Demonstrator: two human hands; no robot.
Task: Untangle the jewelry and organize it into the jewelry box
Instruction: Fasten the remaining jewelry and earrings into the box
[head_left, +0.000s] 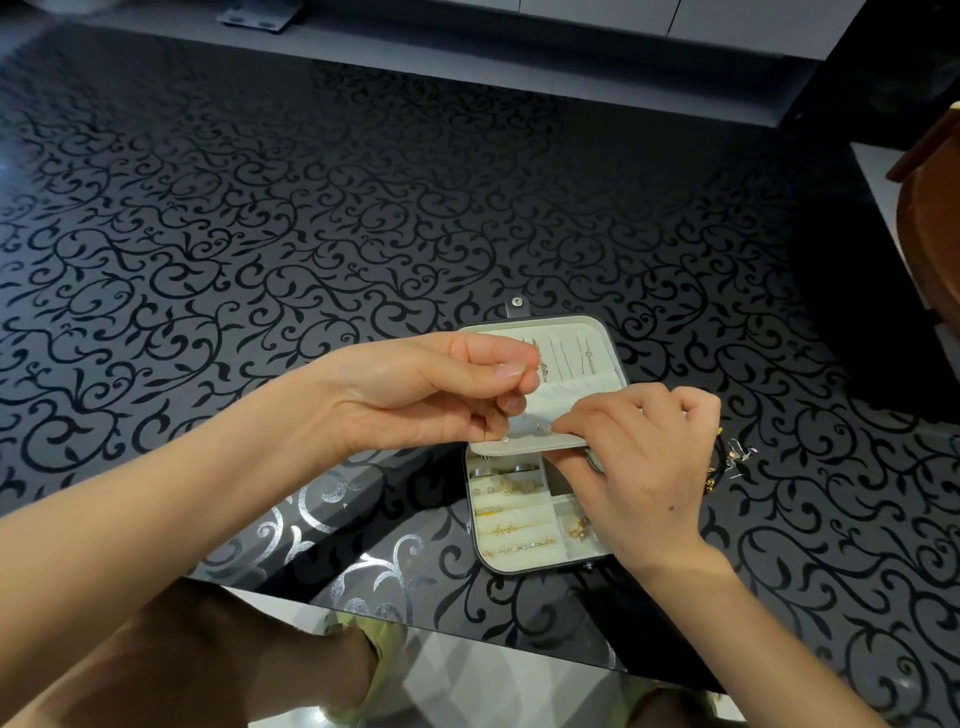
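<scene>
Two bare hands work over an open jewelry box (482, 552) that sits on the near right part of a black table (260, 234) with a scroll pattern. The left hand (415, 395) comes in from the left and hangs above the box's middle. Its thumb is pressed against the curled forefinger, and I cannot tell what, if anything, is between them: too small. Its lower fingers are curled down near the pale earring flap (519, 446).

The right hand (639, 467) reaches in from the near right and grips the right end of that flap, forefinger on top and thumb underneath. The flap lies across the box's hinge line, partly covering the far end of the base tray.

The far half of the box is the lid, lying flat. Several thin necklaces (571, 358) hang in it above a fabric pocket, and a snap tab (517, 306) sticks out at its far edge.

In the near half, the ring rolls (511, 519) on the left hold rings and small gold pieces. A gold item (579, 527) lies in a square compartment on the right, partly hidden by the right wrist.

Some loose jewelry (732, 460), a dark cord and hook earrings, lies on the table just right of the right hand. A brown chair (930, 234) stands at the far right edge.
</scene>
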